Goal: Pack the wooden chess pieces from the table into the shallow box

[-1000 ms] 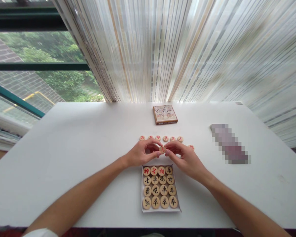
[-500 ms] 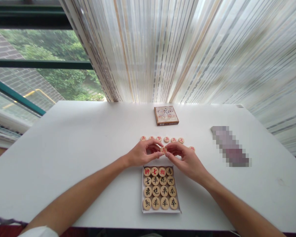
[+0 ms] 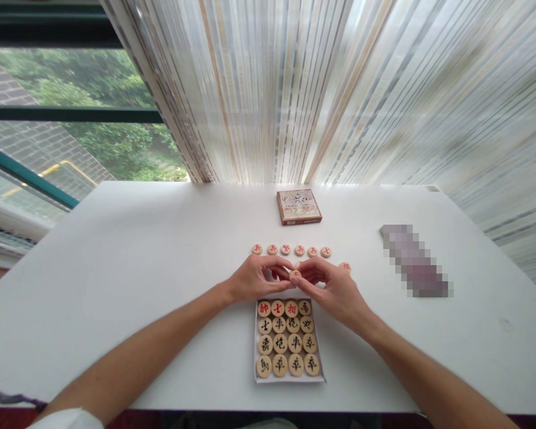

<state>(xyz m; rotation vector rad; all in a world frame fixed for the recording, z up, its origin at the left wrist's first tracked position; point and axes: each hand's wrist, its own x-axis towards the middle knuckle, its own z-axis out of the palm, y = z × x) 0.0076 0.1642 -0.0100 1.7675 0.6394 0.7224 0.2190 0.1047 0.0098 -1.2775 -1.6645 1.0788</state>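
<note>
Just beyond the piece tray, my left hand [image 3: 253,277] and my right hand [image 3: 335,288] meet at the fingertips around one round wooden Chinese chess piece [image 3: 294,275]. Both hands pinch it, and fingers partly cover its red marking. An open white tray [image 3: 290,379] below them holds rows of pieces, three red ones at the top left and black ones elsewhere. Past my hands runs a row of loose red-marked pieces [image 3: 299,250]. Another red piece [image 3: 345,267] lies by my right hand, partly hidden behind it. One more piece shows slightly between my hands.
A flat printed Chinese chess box [image 3: 299,207] lies farther back on the white table [image 3: 138,250]. A blurred-out oblong object [image 3: 414,260] is at the right. Striped curtains [image 3: 268,89] and a window [image 3: 71,113] border the table's far side.
The piece between my fingertips has turned, so its red character is now less visible. Both hands stay almost in place; the whole view has shifted slightly.
</note>
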